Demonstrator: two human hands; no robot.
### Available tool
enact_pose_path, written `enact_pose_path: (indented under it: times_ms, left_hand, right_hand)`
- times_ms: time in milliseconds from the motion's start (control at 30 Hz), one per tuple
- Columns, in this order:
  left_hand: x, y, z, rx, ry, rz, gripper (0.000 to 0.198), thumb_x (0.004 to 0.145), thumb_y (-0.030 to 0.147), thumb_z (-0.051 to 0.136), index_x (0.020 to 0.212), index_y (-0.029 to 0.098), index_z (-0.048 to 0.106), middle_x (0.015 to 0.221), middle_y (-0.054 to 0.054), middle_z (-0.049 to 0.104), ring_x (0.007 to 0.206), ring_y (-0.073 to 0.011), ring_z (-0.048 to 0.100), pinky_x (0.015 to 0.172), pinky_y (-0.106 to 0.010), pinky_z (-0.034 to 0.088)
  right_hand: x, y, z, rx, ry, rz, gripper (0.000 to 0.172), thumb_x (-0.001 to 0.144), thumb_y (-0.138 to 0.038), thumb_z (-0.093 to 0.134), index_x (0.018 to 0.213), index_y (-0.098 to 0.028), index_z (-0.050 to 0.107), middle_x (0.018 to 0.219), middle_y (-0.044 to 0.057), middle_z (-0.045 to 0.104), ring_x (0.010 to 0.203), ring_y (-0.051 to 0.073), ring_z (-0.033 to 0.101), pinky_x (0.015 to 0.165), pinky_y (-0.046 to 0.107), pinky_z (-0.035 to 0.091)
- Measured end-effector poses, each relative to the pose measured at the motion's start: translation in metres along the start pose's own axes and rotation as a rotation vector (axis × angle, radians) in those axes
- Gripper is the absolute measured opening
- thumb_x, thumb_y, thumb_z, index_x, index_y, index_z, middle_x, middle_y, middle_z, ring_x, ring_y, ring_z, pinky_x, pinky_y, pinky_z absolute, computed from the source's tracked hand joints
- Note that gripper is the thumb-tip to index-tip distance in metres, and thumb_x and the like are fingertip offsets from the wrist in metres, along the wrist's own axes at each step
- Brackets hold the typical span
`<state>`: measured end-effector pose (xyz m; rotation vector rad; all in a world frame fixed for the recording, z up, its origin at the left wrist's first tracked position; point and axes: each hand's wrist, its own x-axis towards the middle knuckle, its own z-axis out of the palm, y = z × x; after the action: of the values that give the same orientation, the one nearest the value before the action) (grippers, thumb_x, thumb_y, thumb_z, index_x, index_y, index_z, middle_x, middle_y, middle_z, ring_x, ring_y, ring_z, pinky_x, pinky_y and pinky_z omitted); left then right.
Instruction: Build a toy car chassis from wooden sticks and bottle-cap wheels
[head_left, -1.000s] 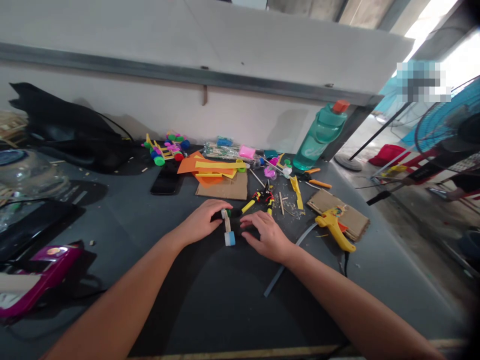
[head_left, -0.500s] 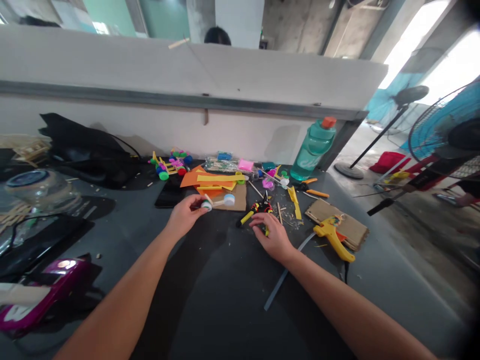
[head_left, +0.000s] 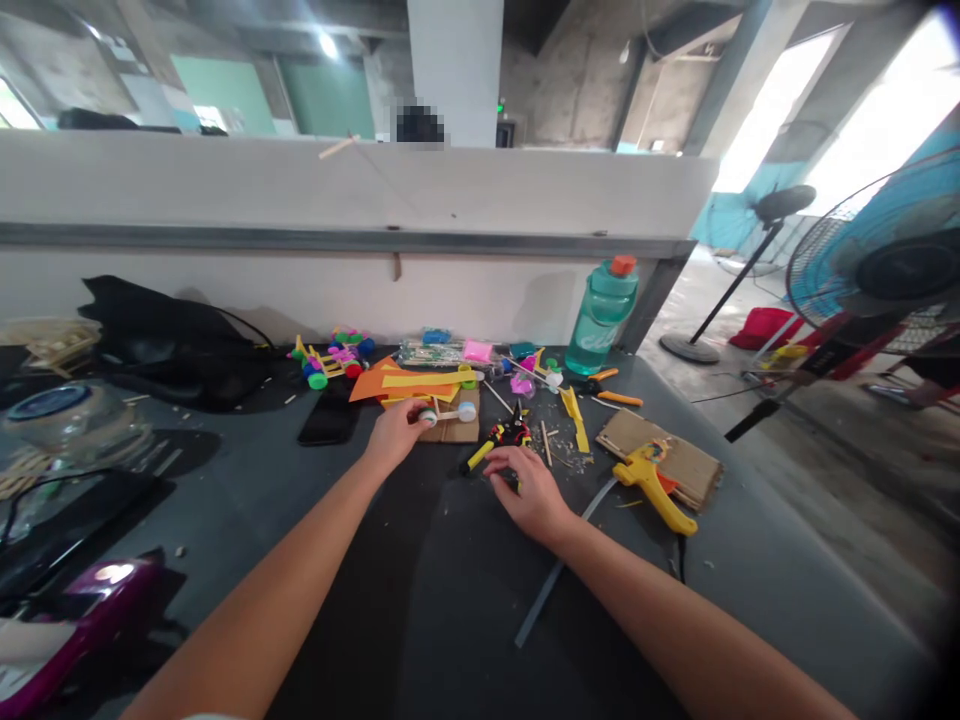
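A stick axle with bottle-cap wheels (head_left: 448,412) sits in the left hand (head_left: 395,437), held level just above a cardboard scrap (head_left: 454,432) near the middle of the table (head_left: 195,500). The left fingers (head_left: 409,418) are closed, pinching the axle at its nearer white cap, while the pale blue-and-white cap at the other end sticks out free toward three o'clock. The right hand (head_left: 529,495) is apart from it, at about four o'clock from the axle. Its fingers (head_left: 499,466) curl downward, low over the table, and I cannot tell whether they have hold of anything small. At that hand's twelve o'clock lie yellow-handled pliers (head_left: 510,433). At its three o'clock, a yellow hot glue gun (head_left: 651,498) rests against a cardboard strip (head_left: 660,470). A green water bottle (head_left: 602,318) stands at one o'clock, and a small toy cart (head_left: 326,365) with coloured wheels sits at eleven o'clock, beyond orange and yellow paper (head_left: 405,385).
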<state>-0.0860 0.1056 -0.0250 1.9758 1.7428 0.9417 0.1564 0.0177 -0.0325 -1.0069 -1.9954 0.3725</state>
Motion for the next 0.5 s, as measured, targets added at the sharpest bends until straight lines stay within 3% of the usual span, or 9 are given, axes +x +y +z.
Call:
enact_pose_path:
  times_ms: [500]
  left_hand:
    - [-0.017, -0.013, 0.008, -0.011, 0.113, 0.081, 0.036, 0.076, 0.020, 0.060, 0.112, 0.020, 0.055, 0.114, -0.008, 0.059, 0.103, -0.0216, 0.059, 0.093, -0.037, 0.047]
  right_hand:
    - [0.002, -0.002, 0.002, 0.015, -0.034, 0.053, 0.027, 0.077, -0.009, 0.052, 0.100, -0.023, 0.055, 0.085, 0.001, 0.069, 0.088, 0.020, 0.061, 0.085, 0.037, 0.044]
